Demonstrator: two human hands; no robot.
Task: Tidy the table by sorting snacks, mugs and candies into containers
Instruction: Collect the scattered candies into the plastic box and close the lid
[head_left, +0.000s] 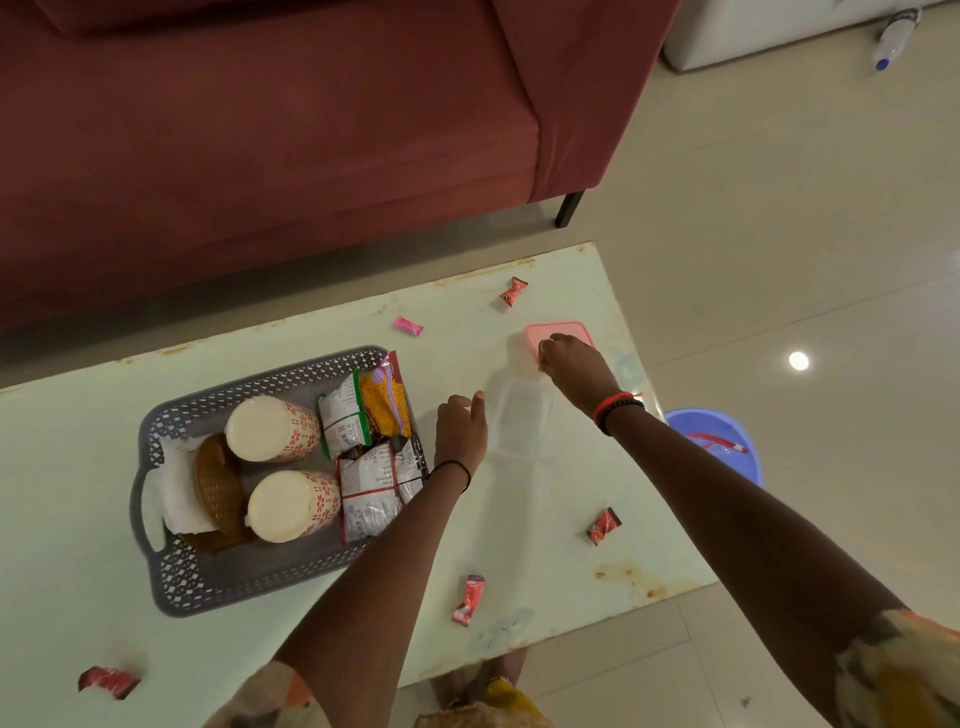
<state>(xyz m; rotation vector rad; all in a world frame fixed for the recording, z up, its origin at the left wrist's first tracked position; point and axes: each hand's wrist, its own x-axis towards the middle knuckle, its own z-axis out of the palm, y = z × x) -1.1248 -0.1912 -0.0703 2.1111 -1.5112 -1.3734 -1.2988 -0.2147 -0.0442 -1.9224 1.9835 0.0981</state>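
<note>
Left hand: arm extended toward 12 o'clock, fingers loosely curled, thin dark band at wrist. Right hand: arm extended toward 11 o'clock, fingers curled downward, red and black wristbands.

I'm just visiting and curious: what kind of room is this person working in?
Most likely a home living room. A dark red sofa stands behind a low, pale table, the floor is glossy tile, and the table holds a grey basket of snacks with wrapped candies scattered around.

Right hand pinches the pink lid; left hand touches the clear box.
</note>
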